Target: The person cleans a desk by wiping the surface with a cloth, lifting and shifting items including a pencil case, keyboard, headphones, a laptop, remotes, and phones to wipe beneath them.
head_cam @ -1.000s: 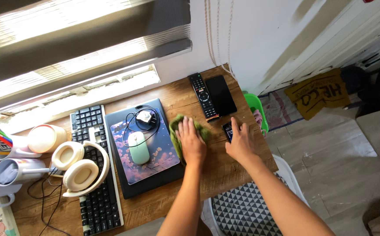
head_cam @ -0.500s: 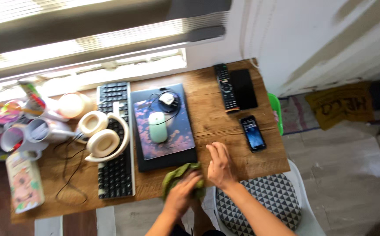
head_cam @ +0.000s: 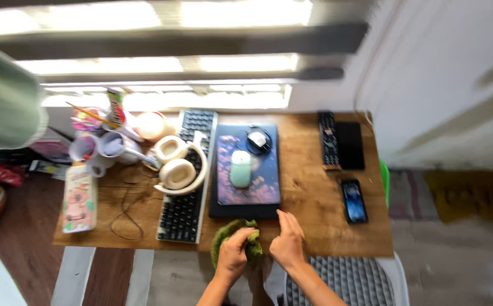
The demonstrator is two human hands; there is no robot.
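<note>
Left hand point(head_cam: 236, 247) closed around a green cloth point(head_cam: 230, 235), bunched at the near edge of the wooden desk point(head_cam: 314, 198), partly overhanging it. Right hand point(head_cam: 288, 241) open, fingers together, flat on the desk just beside the cloth, holding nothing. Directly behind the cloth: front edge of a dark laptop point(head_cam: 243, 211) carrying a mouse pad and pale green mouse point(head_cam: 241, 168). Bare wood lies right of the right hand, up to a smartphone point(head_cam: 353, 201) near the right edge. Keyboard point(head_cam: 187, 187) with cream headphones point(head_cam: 178, 164) to the left.
</note>
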